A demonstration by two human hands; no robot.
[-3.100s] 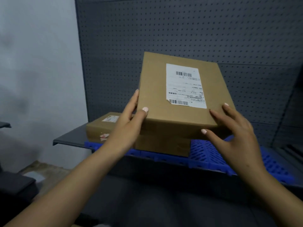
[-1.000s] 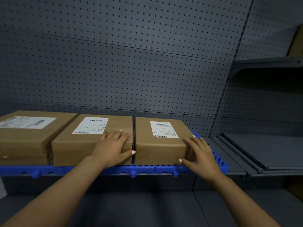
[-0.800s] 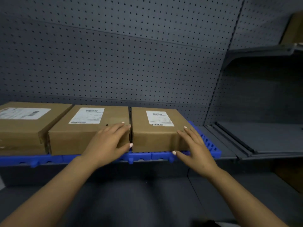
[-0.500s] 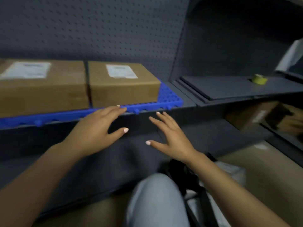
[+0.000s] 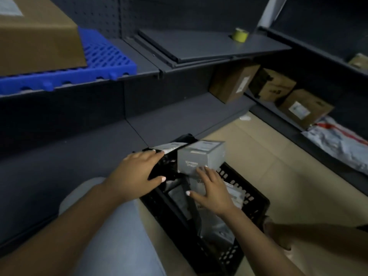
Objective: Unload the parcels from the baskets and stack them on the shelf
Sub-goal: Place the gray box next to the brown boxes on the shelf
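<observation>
A black plastic basket (image 5: 252, 204) stands on the floor in front of my knee, holding several parcels. A grey box (image 5: 201, 157) with a white label sticks up at its far end, beside a black bag parcel (image 5: 169, 156). My left hand (image 5: 137, 173) lies over the black bag with fingers spread. My right hand (image 5: 211, 189) reaches with straight fingers to the near face of the grey box. A brown parcel (image 5: 37, 34) sits on the blue mat (image 5: 103, 60) of the shelf at upper left.
A grey shelf board (image 5: 199, 46) to the right carries a yellow tape roll (image 5: 240, 35). Brown boxes (image 5: 235, 82) stand on the lower shelves at right, with a white mailer bag (image 5: 338, 142) beyond. Beige floor lies around the basket.
My hands left the brown parcels on the blue mat and dropped to the basket. The view swung down and to the right.
</observation>
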